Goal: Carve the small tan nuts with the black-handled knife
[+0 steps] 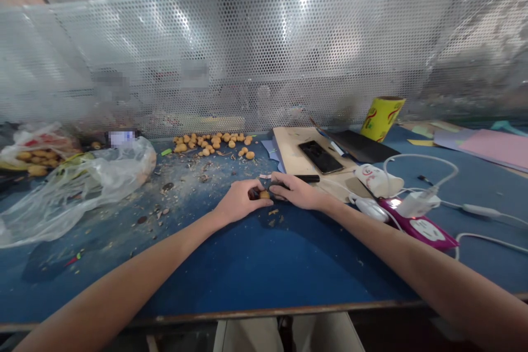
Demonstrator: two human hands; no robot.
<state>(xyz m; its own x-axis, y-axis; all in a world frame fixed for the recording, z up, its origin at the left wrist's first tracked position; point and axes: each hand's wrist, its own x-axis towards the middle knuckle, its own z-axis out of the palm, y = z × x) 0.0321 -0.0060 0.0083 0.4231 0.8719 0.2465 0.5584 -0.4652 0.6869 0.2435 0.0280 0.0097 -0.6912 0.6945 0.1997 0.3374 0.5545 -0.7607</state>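
Observation:
Over the middle of the blue table [264,264], my two hands meet. My left hand [243,199] is curled around a small yellow-brown nut-like piece [264,194], with something dark beside it between the fingers. My right hand [291,190] is closed at the piece's right side, its fingers round a dark tool whose black handle [307,179] sticks out to the right. The tool's working end is hidden. Small yellowish scraps [273,212] lie just below the hands. Behind them are several round yellow-brown pieces [212,141] in a loose group.
Plastic bags [78,190] lie at left, one with more round pieces. A phone [320,156] rests on cardboard [289,140]. To the right are a yellow roll [381,118], a white cup [377,180], a purple power strip [429,231] and white cables. A perforated metal screen [264,55] stands behind.

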